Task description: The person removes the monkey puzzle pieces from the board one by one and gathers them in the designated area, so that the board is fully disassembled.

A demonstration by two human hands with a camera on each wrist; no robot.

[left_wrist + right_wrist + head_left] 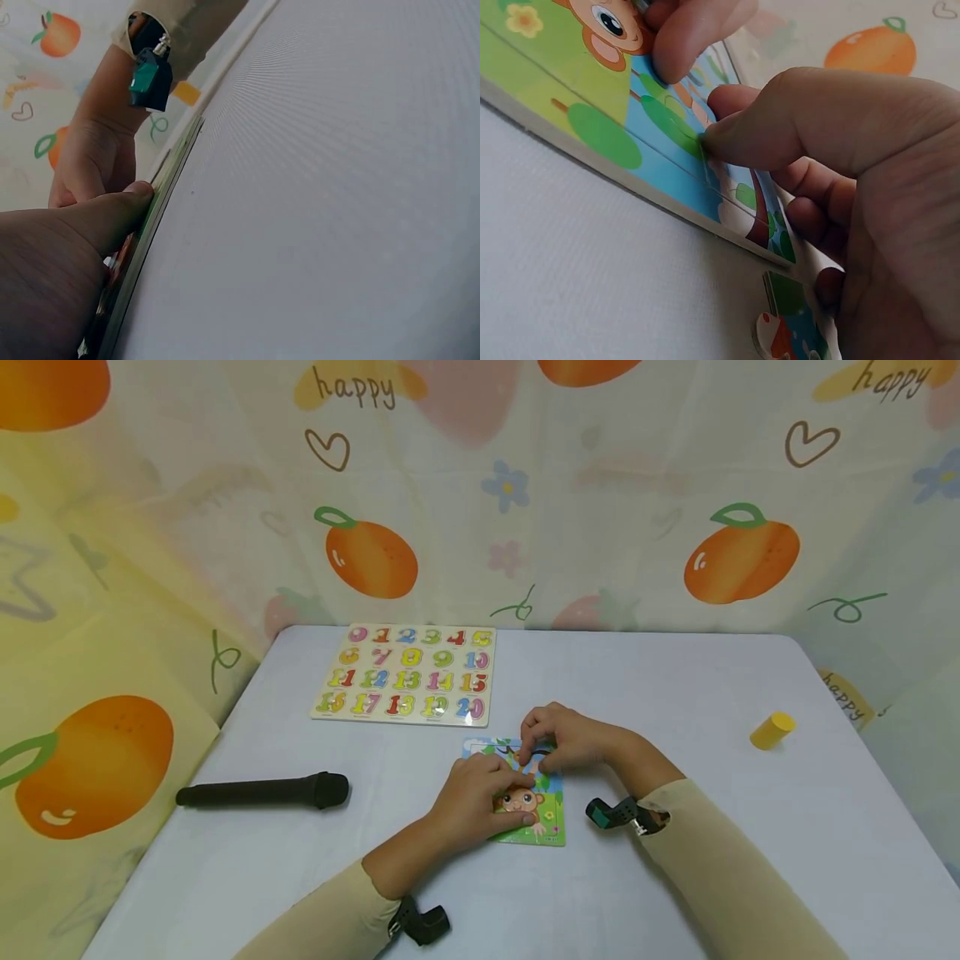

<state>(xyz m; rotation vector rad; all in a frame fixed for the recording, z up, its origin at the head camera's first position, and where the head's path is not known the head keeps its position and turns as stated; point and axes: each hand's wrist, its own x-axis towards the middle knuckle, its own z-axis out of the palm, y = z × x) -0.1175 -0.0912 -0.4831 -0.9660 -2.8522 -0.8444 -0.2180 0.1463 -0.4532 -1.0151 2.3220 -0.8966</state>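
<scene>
A small jigsaw puzzle (551,827) with a cartoon monkey on green and blue lies flat on the table. My left hand (468,797) rests over its left side, thumb and fingers spread on the picture. In the left wrist view the left thumb (124,202) lies along the puzzle's face by its edge. My right hand (573,739) is at the puzzle's upper part, its thumb and index finger pinching a puzzle piece (535,765). In the right wrist view a loose piece (791,319) is just outside the frame, below the curled fingers.
A wooden number board (408,681) with colourful numerals lies behind the puzzle to the left. A black microphone (262,792) is on the table's left side. Far right is a yellow cylinder (772,731). A fruit-printed curtain (592,468) hangs behind the white table (645,668).
</scene>
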